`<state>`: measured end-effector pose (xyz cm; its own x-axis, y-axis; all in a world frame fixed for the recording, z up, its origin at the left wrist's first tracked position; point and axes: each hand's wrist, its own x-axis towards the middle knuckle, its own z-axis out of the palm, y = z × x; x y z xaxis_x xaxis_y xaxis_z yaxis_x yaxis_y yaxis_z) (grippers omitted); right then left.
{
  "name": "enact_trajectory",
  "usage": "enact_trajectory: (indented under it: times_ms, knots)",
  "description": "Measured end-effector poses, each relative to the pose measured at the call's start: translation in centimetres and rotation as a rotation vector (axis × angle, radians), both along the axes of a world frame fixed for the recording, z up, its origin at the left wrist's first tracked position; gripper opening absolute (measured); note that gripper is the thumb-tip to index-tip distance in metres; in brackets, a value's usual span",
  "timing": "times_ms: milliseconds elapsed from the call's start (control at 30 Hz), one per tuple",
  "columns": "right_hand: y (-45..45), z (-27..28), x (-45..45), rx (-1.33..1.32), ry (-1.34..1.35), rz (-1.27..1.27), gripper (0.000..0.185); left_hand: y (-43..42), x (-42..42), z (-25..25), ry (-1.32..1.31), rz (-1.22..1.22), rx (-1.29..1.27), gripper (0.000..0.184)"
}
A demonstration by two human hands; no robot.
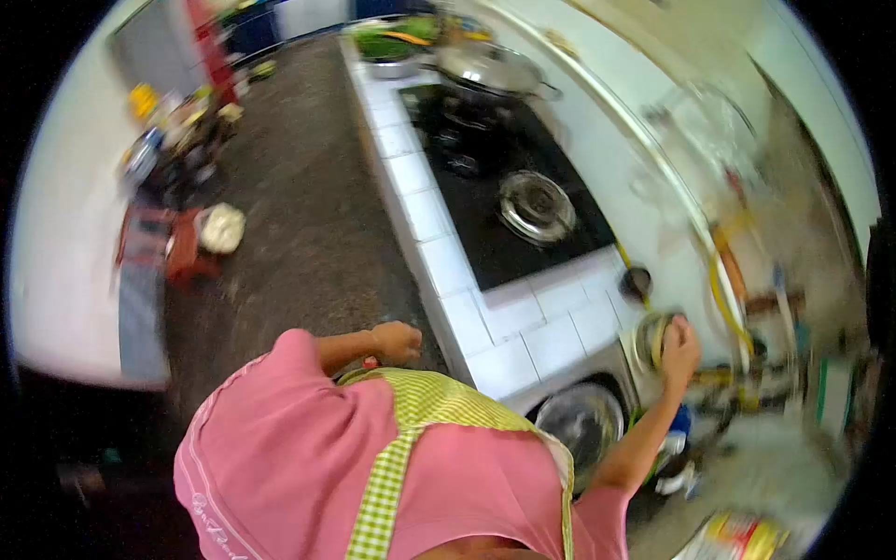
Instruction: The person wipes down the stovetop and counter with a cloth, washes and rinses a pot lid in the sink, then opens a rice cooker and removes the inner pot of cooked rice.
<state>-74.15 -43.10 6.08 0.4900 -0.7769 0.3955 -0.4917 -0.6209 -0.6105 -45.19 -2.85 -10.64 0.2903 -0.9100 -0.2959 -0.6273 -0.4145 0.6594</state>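
Note:
My right hand (679, 353) reaches to the counter's wall side, its fingers closed on the rim of a small round jar (651, 342). The jar is pale with a yellowish-green band, and blur hides what is in it. My left hand (397, 343) is held in front of my body over the floor, loosely curled into a fist, with nothing visible in it. Below my right forearm, a round metal basin (581, 425) sits in the counter opening. Near the jar lies a small dark round thing (636, 283).
A black glass cooktop (551, 266) with a round metal burner (537, 207) lies on the white-tiled counter (504, 369). A lidded pot (490, 70) stands at its far end, beside a pan of greens (385, 47). On the left, a red stool (191, 257) stands by cluttered items on the dark floor (289, 205).

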Motion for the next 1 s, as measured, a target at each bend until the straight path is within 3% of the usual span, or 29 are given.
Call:
enact_trajectory:
  times_ms: [67,100,133,167,200,267,300,367,467,533,633,767,867,933,1000]
  knots:
    - [4.2,-0.5,7.2,0.091,0.038,0.121,0.024,2.7,0.9,-1.0,-0.08,-0.142,0.328,0.032]
    - [4.4,-3.3,10.6,0.099,0.018,0.322,0.022,4.4,2.1,-3.0,-0.055,-0.077,0.391,0.029]
    - [7.1,-4.0,14.2,0.254,0.091,0.365,0.019,6.6,3.5,-5.8,-0.03,-0.022,0.454,0.027]
    - [10.8,-4.7,17.6,0.158,0.027,0.507,0.018,9.2,4.8,-9.1,0.072,0.12,0.529,0.031]
    - [13.7,-5.3,20.7,0.315,0.005,0.723,0.018,12.2,5.9,-11.4,0.177,0.259,0.602,0.035]
    - [18.6,-8.0,25.9,0.193,0.1,0.903,0.018,17.8,6.5,-11.6,0.039,0.525,0.54,0.039]
    - [21.8,-6.6,28.3,0.207,0.223,0.98,0.019,20.1,7.2,-11.7,0.042,0.549,0.539,0.039]
    - [25.7,-9.2,33.5,0.361,0.323,1.06,0.023,24.2,8.9,-11.3,0.192,0.773,0.587,0.036]
    - [28.9,-14.9,39.2,0.399,0.384,1.071,0.023,29.9,11.4,-11.0,0.415,1.087,0.642,0.034]
    - [28.8,-21.8,41.6,0.193,0.637,1.049,0.026,34.1,12.6,-12.6,0.5,1.192,0.664,0.033]
    - [27.1,-30.8,41.7,0.245,1.094,1.073,0.028,38.3,15.5,-14.9,0.516,1.232,0.612,0.032]
    - [26.7,-32.8,44.6,0.511,1.387,0.824,0.025,41.5,20.6,-18.7,0.516,1.199,0.49,0.031]
    - [26.8,-33.3,48.8,0.652,1.383,0.66,0.024,42.6,26.4,-23.2,0.554,1.059,0.363,0.03]
    - [27.1,-34.0,52.5,0.71,1.351,0.598,0.023,41.8,32.4,-23.3,0.578,0.983,0.355,0.03]
    - [27.5,-35.0,57.2,0.729,1.326,0.583,0.023,39.2,37.7,-21.9,0.308,1.018,0.508,0.03]
